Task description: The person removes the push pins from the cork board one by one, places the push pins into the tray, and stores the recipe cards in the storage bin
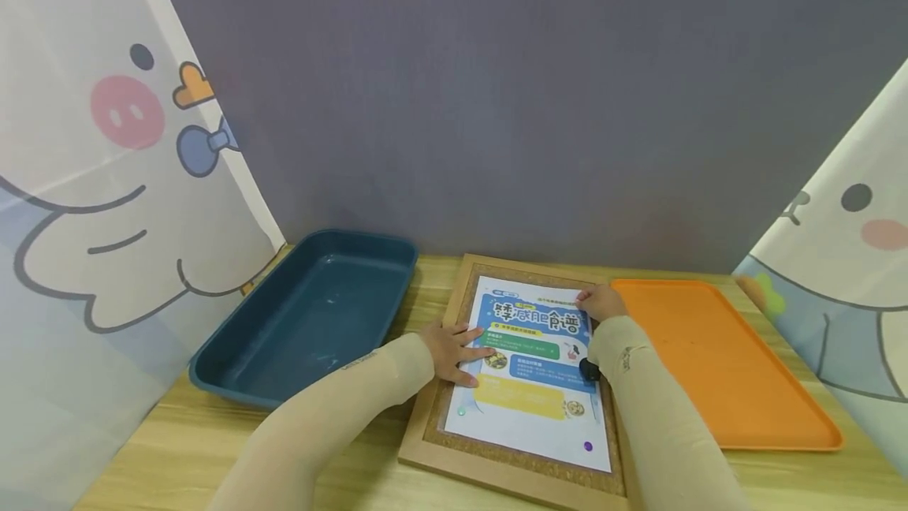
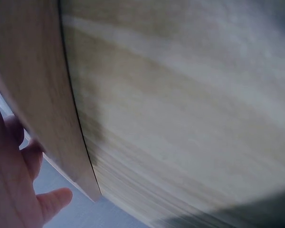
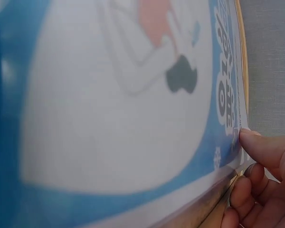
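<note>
A wood-framed corkboard [image 1: 454, 464] lies, turned slightly clockwise, at the lower centre of the head view. On it lies a white printed poster [image 1: 528, 373] with blue, green and yellow panels; a round purple pin [image 1: 588, 446] sits near its lower right corner. The left hand [image 1: 444, 349] rests spread on its left edge; the right hand [image 1: 603, 303] pinches its upper right corner.

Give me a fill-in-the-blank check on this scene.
1. The deep dark-blue rectangular tray stands to the ____ of the wood-framed cork board.
2. A round ____ dot sits at the lower right of the white printed paper sheet.
3. The ____ hand touches the sheet's upper right corner.

Missing words: left; purple; right.
</note>
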A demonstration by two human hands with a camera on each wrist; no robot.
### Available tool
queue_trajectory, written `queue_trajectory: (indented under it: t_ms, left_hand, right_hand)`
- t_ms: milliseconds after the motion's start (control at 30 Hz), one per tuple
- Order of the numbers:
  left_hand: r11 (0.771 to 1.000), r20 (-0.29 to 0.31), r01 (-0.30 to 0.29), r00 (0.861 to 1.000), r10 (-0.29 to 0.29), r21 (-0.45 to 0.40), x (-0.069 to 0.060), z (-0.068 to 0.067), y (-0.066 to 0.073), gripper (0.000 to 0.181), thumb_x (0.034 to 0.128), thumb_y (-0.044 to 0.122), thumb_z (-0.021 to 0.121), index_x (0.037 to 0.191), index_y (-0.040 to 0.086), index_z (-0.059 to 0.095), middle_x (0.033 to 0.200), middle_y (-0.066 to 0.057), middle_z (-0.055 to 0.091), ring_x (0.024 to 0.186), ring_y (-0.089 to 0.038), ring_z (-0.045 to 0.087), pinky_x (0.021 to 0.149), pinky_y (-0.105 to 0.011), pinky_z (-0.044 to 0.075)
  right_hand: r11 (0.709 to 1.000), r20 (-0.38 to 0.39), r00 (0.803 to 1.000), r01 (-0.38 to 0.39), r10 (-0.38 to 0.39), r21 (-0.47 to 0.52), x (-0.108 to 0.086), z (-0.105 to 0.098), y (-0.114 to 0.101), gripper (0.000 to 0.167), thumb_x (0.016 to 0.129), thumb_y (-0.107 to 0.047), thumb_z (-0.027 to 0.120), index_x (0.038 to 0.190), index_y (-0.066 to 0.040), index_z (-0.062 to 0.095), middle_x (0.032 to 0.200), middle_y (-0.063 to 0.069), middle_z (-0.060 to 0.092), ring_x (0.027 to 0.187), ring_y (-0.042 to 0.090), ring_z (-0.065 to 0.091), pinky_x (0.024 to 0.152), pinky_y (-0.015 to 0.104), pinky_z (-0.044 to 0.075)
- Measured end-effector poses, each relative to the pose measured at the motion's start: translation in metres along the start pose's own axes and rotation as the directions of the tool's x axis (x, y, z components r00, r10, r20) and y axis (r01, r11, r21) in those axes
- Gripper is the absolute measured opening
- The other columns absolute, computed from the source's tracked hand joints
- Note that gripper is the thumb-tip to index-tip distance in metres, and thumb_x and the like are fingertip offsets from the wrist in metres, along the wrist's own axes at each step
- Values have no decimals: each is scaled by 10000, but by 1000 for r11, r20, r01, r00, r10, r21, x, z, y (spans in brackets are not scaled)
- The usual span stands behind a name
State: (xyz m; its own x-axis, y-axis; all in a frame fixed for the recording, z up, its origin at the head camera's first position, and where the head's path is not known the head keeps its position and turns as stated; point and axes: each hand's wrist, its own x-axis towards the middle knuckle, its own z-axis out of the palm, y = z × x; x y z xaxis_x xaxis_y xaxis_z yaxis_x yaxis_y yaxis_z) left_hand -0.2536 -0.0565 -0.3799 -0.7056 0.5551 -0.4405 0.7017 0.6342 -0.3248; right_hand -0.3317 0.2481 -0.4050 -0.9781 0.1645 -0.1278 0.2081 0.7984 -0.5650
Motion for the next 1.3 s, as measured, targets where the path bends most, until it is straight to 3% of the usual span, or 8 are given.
queue_trajectory:
  t_ms: [367, 533, 700, 867, 1033, 1133, 1300]
  left_hand:
    - [1000, 3, -9, 1000, 9, 22, 1, -1, 0, 677, 887, 746, 223, 1499, 514, 47, 1594, 148, 21, 1445, -83, 105, 1134, -429, 232]
    - [1000, 4, -12, 1000, 12, 12, 1, 0, 1, 680, 887, 749, 225, 1499, 514, 47, 1594, 149, 23, 1446, -86, 104, 1137, -429, 225]
    - [1000, 4, -1, 1000, 1, 18, 0, 1, 1, 683, 881, 750, 218, 1495, 520, 31, 1594, 147, 10, 1445, -83, 99, 1135, -434, 229]
    - [1000, -5, -3, 1000, 3, 21, 1, 0, -1, 688, 875, 754, 217, 1495, 520, 33, 1594, 146, 10, 1445, -81, 96, 1131, -446, 235]
    - [1000, 4, 0, 1000, 0, 12, 1, 1, -2, 687, 875, 753, 219, 1494, 522, 27, 1593, 150, -4, 1447, -81, 81, 1133, -443, 229]
    - [1000, 10, -2, 1000, 2, 3, 2, 1, -3, 687, 879, 749, 223, 1495, 519, 27, 1593, 147, -6, 1448, -83, 74, 1137, -445, 218]
    - [1000, 10, -8, 1000, 8, -10, 4, 1, -2, 688, 882, 748, 226, 1499, 513, 32, 1595, 143, -4, 1448, -85, 71, 1138, -448, 215]
  right_hand:
    - [998, -9, 1000, 3, -3, -66, 0, 0, -4, 133, 934, -111, 615, 904, 11, 658, 826, 145, 620, 796, 311, 554, 748, 425, 449]
    - [997, -11, 1000, -3, 2, -75, 1, 0, -4, 162, 924, -103, 621, 903, 53, 658, 793, 151, 623, 761, 304, 560, 725, 417, 465]
    - [999, 3, 1000, -15, 15, -32, 3, 2, -3, 230, 920, -106, 628, 986, 112, 659, 749, 152, 609, 665, 261, 567, 602, 335, 458]
    - [999, 12, 999, 37, -37, 8, 5, 1, 1, 210, 919, -89, 610, 956, 116, 627, 605, 85, 499, 484, 164, 459, 479, 257, 386]
    - [984, 59, 997, 34, -45, 172, 5, -2, 5, 180, 931, -75, 557, 949, 103, 582, 529, 16, 379, 439, 121, 378, 469, 249, 365]
    - [971, 91, 996, -12, -10, 238, 4, -3, 5, 189, 943, -73, 529, 993, 105, 568, 574, 30, 410, 468, 126, 397, 480, 248, 371]
    - [970, 102, 994, -58, 35, 237, 3, -2, 2, 236, 973, -81, 487, 1088, 115, 552, 778, 139, 541, 573, 174, 479, 514, 253, 392]
